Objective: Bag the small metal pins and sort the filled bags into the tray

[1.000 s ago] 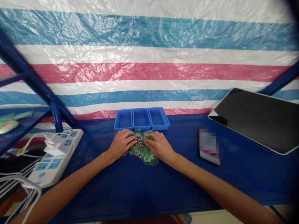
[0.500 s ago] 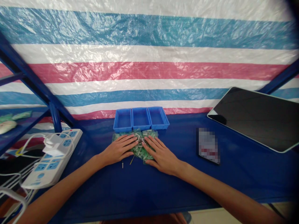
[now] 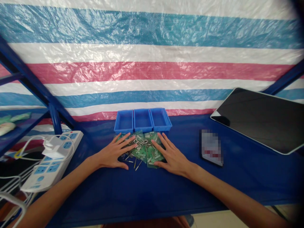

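Note:
A pile of green-tinted plastic bags point(image 3: 142, 152) and small metal pieces that look like pop rivets point(image 3: 138, 165) lies on the blue table. On the pile's left side rests my left hand point(image 3: 116, 152), its fingers spread and holding nothing. My right hand point(image 3: 171, 157) lies over the right edge of the pile, fingers also apart, with nothing gripped. A few loose rivets stick out at the near edge, between the two thumbs. Three blue bins point(image 3: 143, 120) stand side by side just behind the pile.
At the left sits a white power strip point(image 3: 51, 164) with a white charger point(image 3: 54, 148) and cables. A phone with a blurred screen point(image 3: 211, 148) lies to the right. Behind it leans a large dark-screened tablet or monitor point(image 3: 263, 122). Striped sheeting point(image 3: 152, 71) covers the back.
My hands have moved apart, the left one to the left and the right one to the right, with fingers spread wider. More of the pile shows between them, and loose rivets have shifted.

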Demonstrator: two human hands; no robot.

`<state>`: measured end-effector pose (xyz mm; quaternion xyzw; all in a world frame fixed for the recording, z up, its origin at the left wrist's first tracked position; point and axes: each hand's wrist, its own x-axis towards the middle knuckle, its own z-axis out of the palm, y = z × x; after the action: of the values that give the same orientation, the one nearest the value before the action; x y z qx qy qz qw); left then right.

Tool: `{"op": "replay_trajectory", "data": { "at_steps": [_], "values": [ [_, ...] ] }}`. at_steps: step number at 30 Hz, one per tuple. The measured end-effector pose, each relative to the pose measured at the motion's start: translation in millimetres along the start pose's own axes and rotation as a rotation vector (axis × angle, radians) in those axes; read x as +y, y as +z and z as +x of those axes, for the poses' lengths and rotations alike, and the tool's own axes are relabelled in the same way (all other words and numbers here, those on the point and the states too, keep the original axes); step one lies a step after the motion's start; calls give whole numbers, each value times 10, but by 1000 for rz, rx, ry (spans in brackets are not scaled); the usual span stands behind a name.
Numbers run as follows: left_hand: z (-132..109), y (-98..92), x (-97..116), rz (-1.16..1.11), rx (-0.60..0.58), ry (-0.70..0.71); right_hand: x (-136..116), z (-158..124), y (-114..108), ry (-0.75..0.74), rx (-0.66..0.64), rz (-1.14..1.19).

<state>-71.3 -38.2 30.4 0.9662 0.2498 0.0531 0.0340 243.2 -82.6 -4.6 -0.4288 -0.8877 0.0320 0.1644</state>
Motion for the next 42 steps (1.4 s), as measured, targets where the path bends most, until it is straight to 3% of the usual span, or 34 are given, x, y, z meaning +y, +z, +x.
{"op": "replay_trajectory", "data": {
  "at_steps": [13,18,23,29,35,42],
  "values": [
    [123,104,218,-79,52,-54,-144,71,150,13,-8,46],
    [125,60,143,-83,51,-87,-157,83,130,57,27,0],
    [7,13,7,-14,1,-64,-138,110,-23,24,70,-52],
    [-89,70,-25,-12,-5,-94,-69,176,-94,-124,-24,-43],
    [-50,139,46,-55,-9,-145,-17,157,9,-104,-103,60],
    [137,220,144,-97,45,-132,-49,131,100,-58,-80,73]
  ]
}}
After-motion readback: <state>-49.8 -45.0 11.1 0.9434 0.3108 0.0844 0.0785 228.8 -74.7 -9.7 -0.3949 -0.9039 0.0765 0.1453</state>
